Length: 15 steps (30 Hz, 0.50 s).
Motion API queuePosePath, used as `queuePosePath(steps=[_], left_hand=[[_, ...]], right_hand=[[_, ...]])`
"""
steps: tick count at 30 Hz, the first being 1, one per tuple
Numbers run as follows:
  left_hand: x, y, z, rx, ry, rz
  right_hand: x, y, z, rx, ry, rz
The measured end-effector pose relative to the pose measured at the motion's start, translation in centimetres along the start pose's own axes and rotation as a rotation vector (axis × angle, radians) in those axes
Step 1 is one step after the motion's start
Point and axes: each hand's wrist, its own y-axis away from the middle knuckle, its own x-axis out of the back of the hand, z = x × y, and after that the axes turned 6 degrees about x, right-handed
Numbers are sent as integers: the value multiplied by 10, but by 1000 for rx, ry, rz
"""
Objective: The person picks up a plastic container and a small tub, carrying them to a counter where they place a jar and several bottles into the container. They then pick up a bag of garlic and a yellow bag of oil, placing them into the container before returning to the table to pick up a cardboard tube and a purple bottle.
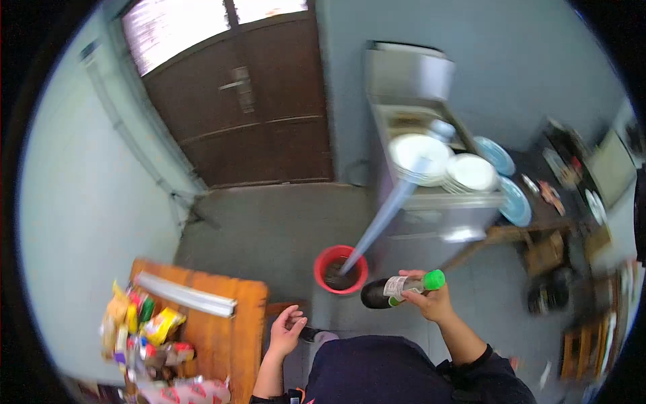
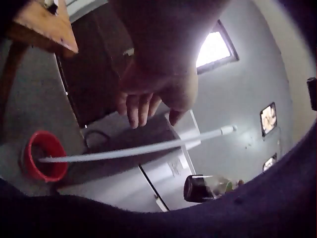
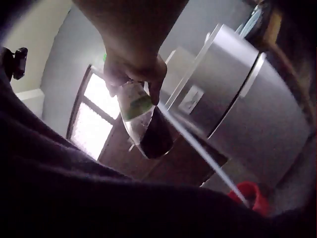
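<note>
My right hand (image 1: 434,304) grips a bottle (image 1: 396,291) of dark liquid by its upper part, near the green cap (image 1: 434,279). The bottle lies tilted on its side in the air, its base pointing left, with a pale label around the middle. In the right wrist view the fingers wrap the neck of the bottle (image 3: 143,119), and dark liquid gathers at the base end. My left hand (image 1: 286,331) hangs beside the wooden table (image 1: 245,303) with fingers loosely bent and nothing in them. The left wrist view shows that hand (image 2: 153,94) from below, its fingers apart from everything.
A red bucket (image 1: 321,277) with a long pale pole (image 1: 383,215) stands on the floor ahead. Behind it is a metal cabinet carrying stacked white plates (image 1: 420,151). Packaged foods (image 1: 161,326) and a white strip (image 1: 188,295) lie on the table. A brown door (image 1: 282,148) is at the back.
</note>
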Motion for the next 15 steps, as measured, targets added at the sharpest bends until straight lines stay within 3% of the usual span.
queuePosePath(steps=[3,7,10,15], left_hand=[[-81,-14,1,-24,-98,-289],[-191,-21,10,-23,-70,-612],[-275,-22,31,-48,-192,-790],[-391,-26,32,7,-298,-1021]], right_hand=[[79,79,-5,-7,-21,367],[149,179,-13,-18,169,764],[194,241,-19,-151,346,967],[236,302,-16,-40,149,1338]])
